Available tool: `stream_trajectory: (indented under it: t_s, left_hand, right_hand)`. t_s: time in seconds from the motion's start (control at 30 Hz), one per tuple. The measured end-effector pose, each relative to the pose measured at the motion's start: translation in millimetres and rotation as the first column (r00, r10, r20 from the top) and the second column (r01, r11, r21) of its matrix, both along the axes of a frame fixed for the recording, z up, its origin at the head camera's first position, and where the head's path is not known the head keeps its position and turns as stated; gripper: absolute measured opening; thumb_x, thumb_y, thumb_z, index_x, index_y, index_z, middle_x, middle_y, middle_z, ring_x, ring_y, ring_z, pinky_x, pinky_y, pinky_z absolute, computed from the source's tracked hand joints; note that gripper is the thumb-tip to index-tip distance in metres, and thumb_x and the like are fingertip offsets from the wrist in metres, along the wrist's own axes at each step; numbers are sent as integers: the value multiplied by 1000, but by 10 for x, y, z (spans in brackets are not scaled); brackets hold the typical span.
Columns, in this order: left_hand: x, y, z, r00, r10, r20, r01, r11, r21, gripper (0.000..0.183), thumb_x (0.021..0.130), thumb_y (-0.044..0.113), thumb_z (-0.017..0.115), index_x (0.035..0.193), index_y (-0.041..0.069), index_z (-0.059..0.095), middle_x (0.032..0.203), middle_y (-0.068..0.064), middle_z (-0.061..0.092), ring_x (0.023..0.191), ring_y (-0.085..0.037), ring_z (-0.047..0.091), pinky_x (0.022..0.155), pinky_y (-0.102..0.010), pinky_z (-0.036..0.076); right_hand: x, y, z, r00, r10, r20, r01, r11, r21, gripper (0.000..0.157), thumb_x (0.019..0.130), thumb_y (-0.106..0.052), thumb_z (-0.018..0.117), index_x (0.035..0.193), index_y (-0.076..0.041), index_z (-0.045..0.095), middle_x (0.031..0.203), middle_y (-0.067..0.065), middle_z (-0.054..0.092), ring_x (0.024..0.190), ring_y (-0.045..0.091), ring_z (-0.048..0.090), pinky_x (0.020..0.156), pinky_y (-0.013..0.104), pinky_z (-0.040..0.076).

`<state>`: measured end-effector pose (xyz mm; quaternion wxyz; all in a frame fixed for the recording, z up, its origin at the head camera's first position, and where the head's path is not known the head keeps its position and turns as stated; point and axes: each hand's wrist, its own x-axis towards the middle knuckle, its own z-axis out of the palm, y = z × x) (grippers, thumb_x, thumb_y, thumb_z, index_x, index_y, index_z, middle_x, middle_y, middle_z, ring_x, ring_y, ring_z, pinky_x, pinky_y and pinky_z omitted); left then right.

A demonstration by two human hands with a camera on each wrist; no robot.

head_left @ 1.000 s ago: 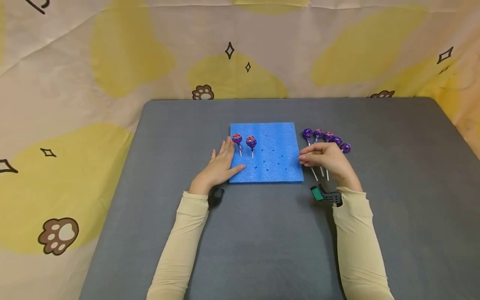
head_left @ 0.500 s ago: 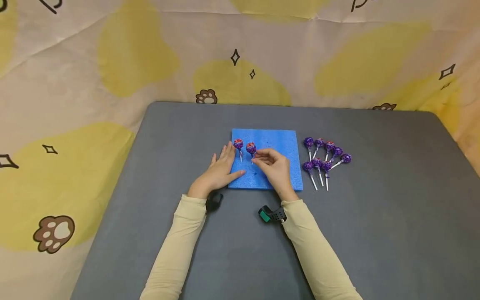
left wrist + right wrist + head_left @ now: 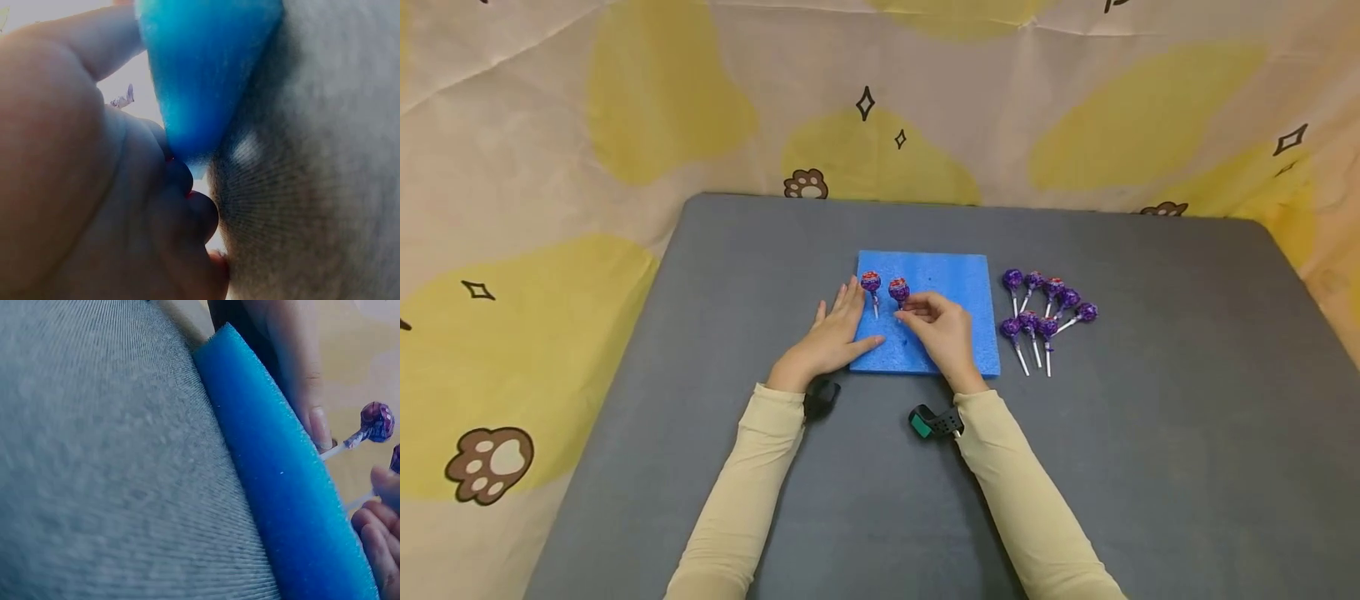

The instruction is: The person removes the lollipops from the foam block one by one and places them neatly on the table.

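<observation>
A blue foam board (image 3: 958, 279) with small holes lies on the grey table. Two purple-and-red wrapped lollipops stand upright in its left part: a left lollipop (image 3: 870, 282) and, beside it, a second lollipop (image 3: 898, 289). My right hand (image 3: 945, 333) pinches the second one's stick low, between thumb and fingers; in the right wrist view the fingers (image 3: 378, 537) are around that white stick. My left hand (image 3: 827, 337) rests along the board's left edge, fingers straight, thumb on the top face. The left wrist view shows it against the board's side (image 3: 200, 75).
Several loose lollipops (image 3: 1048, 327) lie in two rows on the grey table (image 3: 1150, 417), just right of the board. A patterned cloth (image 3: 925, 100) hangs behind the table's far edge.
My right hand has moved left from beside the loose lollipops to the second standing lollipop and now pinches its stick. The left hand has stayed on the board's edge.
</observation>
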<state>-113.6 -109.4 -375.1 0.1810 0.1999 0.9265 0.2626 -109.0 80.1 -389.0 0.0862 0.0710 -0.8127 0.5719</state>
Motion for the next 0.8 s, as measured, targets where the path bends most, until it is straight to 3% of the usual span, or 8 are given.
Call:
stream_trajectory:
  t_s: [0.53,0.8]
  left_hand:
    - [-19,-2,-35,1000,-2,-13,2,1000,-2,85,97,46,46,149,-1,-3,155,-13,-15,142,-27,-14,109,-54,-9]
    - [-3,4,5,1000,-2,-16,2,1000,8,84,97,43,47,149,-2,-2,155,-14,-13,142,-28,-14,109,-55,-9]
  right_hand:
    - [-30,-18,1,1000,-4,-18,5,998,63,17,80,-8,75,93,1,71,86,12,71,75,20,69,68,26,54]
    - [-32,-35,-14,999,-17,-36,21,994,104,15,81,-11,75,91,0,71,84,11,71,74,18,69,67,26,54]
